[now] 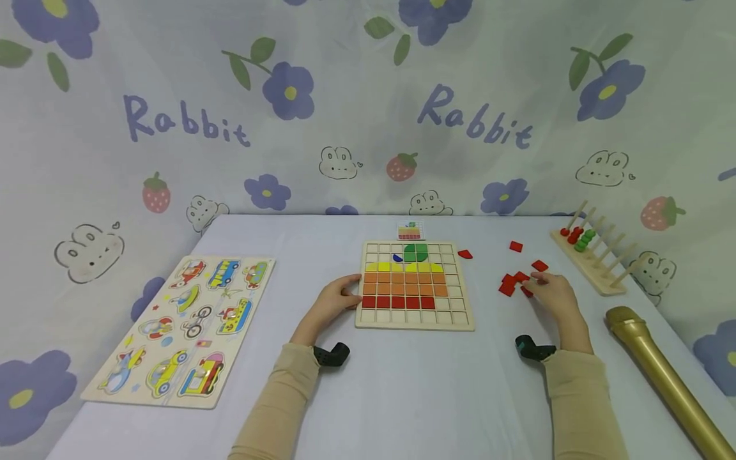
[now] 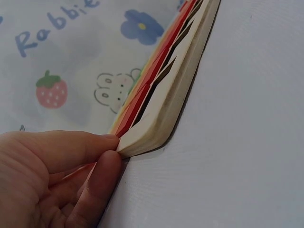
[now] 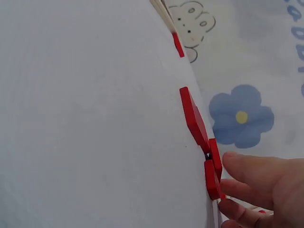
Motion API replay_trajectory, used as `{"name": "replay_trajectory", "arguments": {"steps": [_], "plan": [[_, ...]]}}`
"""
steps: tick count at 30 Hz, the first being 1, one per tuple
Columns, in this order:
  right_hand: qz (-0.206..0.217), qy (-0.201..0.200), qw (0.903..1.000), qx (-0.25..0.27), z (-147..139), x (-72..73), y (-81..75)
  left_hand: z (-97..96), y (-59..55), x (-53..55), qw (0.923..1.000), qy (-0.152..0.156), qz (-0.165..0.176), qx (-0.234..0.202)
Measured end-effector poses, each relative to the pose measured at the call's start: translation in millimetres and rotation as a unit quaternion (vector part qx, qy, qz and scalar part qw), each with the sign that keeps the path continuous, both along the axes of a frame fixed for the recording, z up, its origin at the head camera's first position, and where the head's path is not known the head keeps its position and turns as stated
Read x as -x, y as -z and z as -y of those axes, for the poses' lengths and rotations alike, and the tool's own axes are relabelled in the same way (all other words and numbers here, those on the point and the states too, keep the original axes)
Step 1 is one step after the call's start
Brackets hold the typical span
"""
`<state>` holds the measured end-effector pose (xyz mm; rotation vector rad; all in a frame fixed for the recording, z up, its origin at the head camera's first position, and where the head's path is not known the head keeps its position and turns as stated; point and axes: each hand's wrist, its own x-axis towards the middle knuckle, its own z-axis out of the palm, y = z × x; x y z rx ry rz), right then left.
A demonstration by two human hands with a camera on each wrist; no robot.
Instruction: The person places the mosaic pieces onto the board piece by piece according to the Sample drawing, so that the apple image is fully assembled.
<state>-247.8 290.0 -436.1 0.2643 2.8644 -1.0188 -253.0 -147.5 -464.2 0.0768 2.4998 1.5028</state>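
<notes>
A square wooden grid board (image 1: 460, 313) lies before me, filled with rows of red, orange and yellow tiles plus green and blue pieces near the top. At its left edge, my left hand (image 1: 336, 296) holds the board with thumb and forefinger, their tips at the rim beside the red row; the left wrist view shows them by the rounded corner (image 2: 149, 140). To the right, my right hand (image 1: 552, 292) reaches over a small group of loose red tiles (image 1: 507, 285). In the right wrist view, its fingertips are right beside a red tile (image 3: 212, 180), with thumb and fingers apart.
A small picture card (image 1: 411, 230) stands behind the board. A red curved piece (image 1: 465, 254) lies at its right, with a red tile (image 1: 516, 246) farther back. Around them are a vehicle puzzle (image 1: 221, 390), a bead peg rack (image 1: 612, 289) and a gold microphone (image 1: 661, 364).
</notes>
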Motion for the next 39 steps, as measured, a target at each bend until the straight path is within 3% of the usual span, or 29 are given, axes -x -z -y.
{"name": "replay_trajectory", "arguments": {"steps": [5,14,18,21,26,29,31,35,39], "plan": [[-0.023,-0.002,0.9993,-0.028,1.7,0.8,7.0,0.3,1.3,0.4,1.0,-0.001,0.003,0.002],[-0.019,0.064,0.9954,-0.069,16.4,2.6,13.1,-0.8,1.3,-0.4,1.0,0.006,0.002,-0.006],[-0.041,0.053,0.9959,-0.061,16.9,2.5,14.6,-1.5,1.2,-1.4,0.9999,0.01,0.002,-0.002],[-0.05,0.018,0.9986,-0.001,18.6,3.5,10.0,-1.1,0.6,-1.9,1.0,0.005,0.002,0.0],[-0.038,-0.104,0.9907,0.079,33.3,6.2,-0.8,0.4,0.3,-1.6,1.0,0.001,0.002,0.004],[-0.039,-0.178,0.9796,0.085,51.0,5.7,-4.1,0.7,0.2,-1.5,1.0,-0.001,0.0,0.009],[-0.038,-0.206,0.9749,0.076,64.8,5.3,-5.0,0.5,-0.4,-1.7,0.9999,-0.002,-0.002,0.011],[-0.032,-0.247,0.9665,0.063,88.9,4.7,-2.6,-0.5,0.1,-1.6,1.0,0.0,-0.002,0.009],[-0.035,-0.263,0.9627,0.055,103.1,4.6,1.2,0.2,0.9,-1.5,1.0,-0.002,0.002,0.002]]}}
